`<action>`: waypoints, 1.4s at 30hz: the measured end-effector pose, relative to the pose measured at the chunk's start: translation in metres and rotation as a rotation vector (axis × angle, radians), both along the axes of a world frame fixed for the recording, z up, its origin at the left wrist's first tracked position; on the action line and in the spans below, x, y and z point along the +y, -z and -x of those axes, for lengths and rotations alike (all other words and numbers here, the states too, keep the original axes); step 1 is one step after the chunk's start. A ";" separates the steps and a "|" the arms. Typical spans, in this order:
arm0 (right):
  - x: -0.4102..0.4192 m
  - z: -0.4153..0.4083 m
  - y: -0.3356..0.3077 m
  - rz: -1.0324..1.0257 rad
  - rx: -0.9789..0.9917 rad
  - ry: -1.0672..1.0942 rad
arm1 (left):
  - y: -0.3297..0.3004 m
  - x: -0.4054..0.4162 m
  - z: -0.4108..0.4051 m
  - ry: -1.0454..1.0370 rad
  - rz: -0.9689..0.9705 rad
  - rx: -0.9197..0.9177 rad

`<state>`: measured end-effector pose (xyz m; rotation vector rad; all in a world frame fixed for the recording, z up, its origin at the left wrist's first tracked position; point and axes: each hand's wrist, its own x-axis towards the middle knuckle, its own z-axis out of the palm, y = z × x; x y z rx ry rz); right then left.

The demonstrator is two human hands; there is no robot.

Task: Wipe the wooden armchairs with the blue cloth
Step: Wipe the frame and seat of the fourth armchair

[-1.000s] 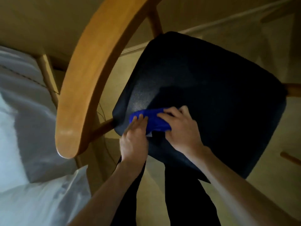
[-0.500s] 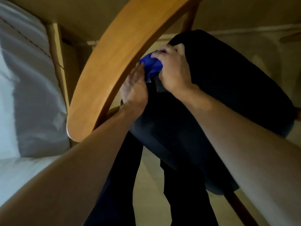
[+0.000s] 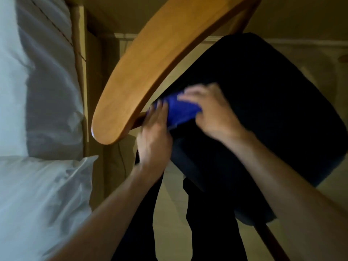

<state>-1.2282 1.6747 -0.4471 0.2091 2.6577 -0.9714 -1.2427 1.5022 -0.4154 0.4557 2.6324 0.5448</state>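
Two hands are engaged: left hand, fingers straight, is laid against the blue cloth; right hand apparently grips it (blurred). Cloth is pressed at the seat edge beneath the armrest. Wiping in progress; wood is wiped next.

I see the cloth on the seat between both hands, armrest just left, bed farther left
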 end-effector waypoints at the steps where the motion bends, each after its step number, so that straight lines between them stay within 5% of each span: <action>1: 0.007 0.022 0.005 -0.063 0.051 0.024 | 0.007 0.007 0.018 0.009 -0.016 0.043; 6: -0.002 0.077 0.029 -0.104 0.006 -0.167 | 0.036 0.012 0.036 0.003 0.248 -0.045; 14: -0.009 -0.016 0.014 0.045 -0.030 -0.310 | 0.031 -0.013 -0.047 0.130 0.383 -0.045; 19: -0.007 -0.054 -0.001 0.081 -0.155 -0.522 | 0.007 -0.019 -0.111 0.005 0.221 -0.234; 28: -0.062 0.052 0.017 0.058 -0.005 -0.514 | 0.028 -0.043 -0.041 -0.347 0.105 -0.074; 38: -0.021 -0.085 -0.013 0.043 -0.247 -0.582 | 0.010 -0.041 -0.149 -0.226 -0.111 -0.328; 42: -0.040 -0.038 -0.015 0.098 -0.133 -0.487 | 0.004 -0.068 -0.103 -0.250 -0.134 -0.196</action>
